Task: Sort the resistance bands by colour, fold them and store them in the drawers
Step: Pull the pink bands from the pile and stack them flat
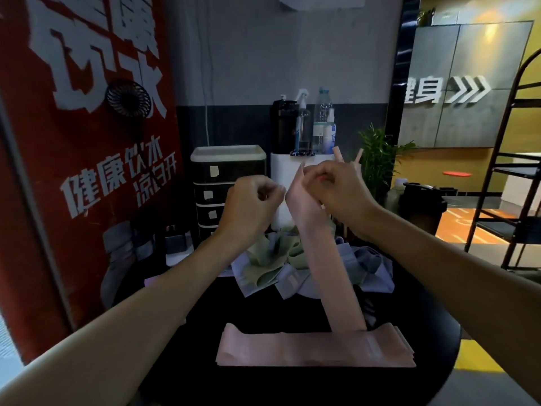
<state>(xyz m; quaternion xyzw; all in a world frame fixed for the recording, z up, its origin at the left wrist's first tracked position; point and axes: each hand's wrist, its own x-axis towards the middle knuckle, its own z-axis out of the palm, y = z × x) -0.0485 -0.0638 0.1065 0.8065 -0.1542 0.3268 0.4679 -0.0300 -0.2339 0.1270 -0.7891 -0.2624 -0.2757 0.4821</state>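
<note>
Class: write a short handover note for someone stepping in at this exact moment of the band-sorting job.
Right hand pinches the top of a lifted pink band; left hand is closed beside it, grip unclear.
Pink stack lies flat at the table's near edge.
Green and lilac bands remain heaped, unsorted.
Drawer unit behind is shut.
Left: finish pink, sort, fold, store.

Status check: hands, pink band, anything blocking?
Right hand pinching the long pink resistance band raised; left hand closed beside it, grip unclear. Folded pink bands on black round table. Green-and-lilac band pile unsorted behind.
</note>
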